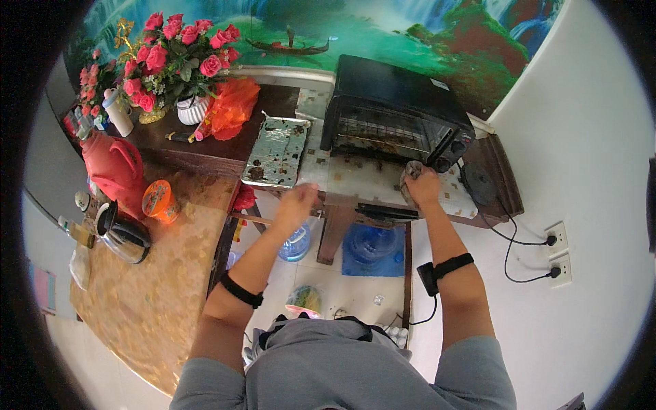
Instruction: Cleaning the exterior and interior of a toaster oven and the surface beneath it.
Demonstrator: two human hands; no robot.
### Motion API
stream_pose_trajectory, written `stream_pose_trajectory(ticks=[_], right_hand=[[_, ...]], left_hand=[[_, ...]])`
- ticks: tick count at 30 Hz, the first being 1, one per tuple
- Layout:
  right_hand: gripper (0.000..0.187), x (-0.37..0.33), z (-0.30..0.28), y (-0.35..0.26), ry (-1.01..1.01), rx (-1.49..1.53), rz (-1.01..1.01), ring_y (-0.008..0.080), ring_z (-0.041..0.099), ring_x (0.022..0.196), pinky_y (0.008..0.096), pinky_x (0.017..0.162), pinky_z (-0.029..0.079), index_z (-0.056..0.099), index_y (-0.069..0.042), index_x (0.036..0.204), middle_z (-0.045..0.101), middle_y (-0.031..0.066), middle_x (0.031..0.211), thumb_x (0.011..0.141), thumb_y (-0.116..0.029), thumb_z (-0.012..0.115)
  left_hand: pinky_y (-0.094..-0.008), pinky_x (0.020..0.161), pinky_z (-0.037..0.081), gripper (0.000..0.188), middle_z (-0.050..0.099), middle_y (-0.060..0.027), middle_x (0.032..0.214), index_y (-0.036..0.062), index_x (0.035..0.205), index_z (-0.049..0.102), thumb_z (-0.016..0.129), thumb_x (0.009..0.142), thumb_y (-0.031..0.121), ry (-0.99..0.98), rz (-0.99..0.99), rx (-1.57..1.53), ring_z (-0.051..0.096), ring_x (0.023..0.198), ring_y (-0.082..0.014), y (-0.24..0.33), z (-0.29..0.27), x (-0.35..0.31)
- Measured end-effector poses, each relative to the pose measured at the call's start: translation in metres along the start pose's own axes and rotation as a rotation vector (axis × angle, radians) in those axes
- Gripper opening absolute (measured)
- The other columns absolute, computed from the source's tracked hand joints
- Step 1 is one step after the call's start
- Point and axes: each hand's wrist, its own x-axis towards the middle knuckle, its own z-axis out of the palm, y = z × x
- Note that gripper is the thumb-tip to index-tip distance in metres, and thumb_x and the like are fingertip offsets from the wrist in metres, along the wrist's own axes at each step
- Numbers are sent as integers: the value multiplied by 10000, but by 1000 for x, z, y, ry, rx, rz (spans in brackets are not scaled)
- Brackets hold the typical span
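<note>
A black toaster oven (pixel 403 102) stands on the cabinet against the wall, its front showing a wire rack and brown stains inside. My right hand (pixel 425 188) is closed on a crumpled, dirty grey rag (pixel 410 176) just before the oven's right front corner. A pale surface with a black bar (pixel 387 212) along its near edge lies before the oven, apparently its lowered door. My left hand (pixel 297 205) is raised near the front edge of a foil-covered tray (pixel 277 152) spotted with dark burnt stains. Motion blurs the left fingers; whether they touch anything is unclear.
A brown table (pixel 164 294) at left bears a red jug (pixel 115 167), a steel kettle (pixel 123 234) and an orange cup (pixel 161 201). Pink flowers (pixel 181 58) and an orange bag (pixel 234 106) stand behind. Cords (pixel 509 239) run to wall sockets; blue water bottles (pixel 372 242) sit below.
</note>
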Motion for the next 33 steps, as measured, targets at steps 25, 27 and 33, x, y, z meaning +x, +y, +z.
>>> stream_pose_trajectory(ticks=[25, 27, 33], right_hand=[[262, -7, 0, -11, 115, 470, 88, 284, 615, 895, 346, 823, 482, 637, -40, 1053, 646, 167, 937, 797, -58, 582], [275, -15, 14, -17, 165, 347, 9, 309, 595, 916, 371, 828, 478, 636, -39, 1046, 631, 176, 959, 777, -50, 580], [289, -51, 8, -138, 69, 629, -358, 366, 544, 1014, 407, 889, 443, 635, -20, 1003, 599, 189, 1054, 722, -23, 564]], left_hand=[[-178, 494, 307, 260, 459, 37, 696, 30, 999, 593, 480, 947, 258, -211, -315, -789, 380, 575, -41, -3, 35, 3], [-181, 491, 312, 263, 467, 28, 704, 19, 993, 593, 465, 953, 245, -203, -315, -789, 380, 575, -44, 0, 37, 1], [-201, 539, 360, 221, 509, 7, 744, 25, 999, 586, 431, 952, 175, -271, -217, -824, 429, 624, -63, -9, 33, 5]])
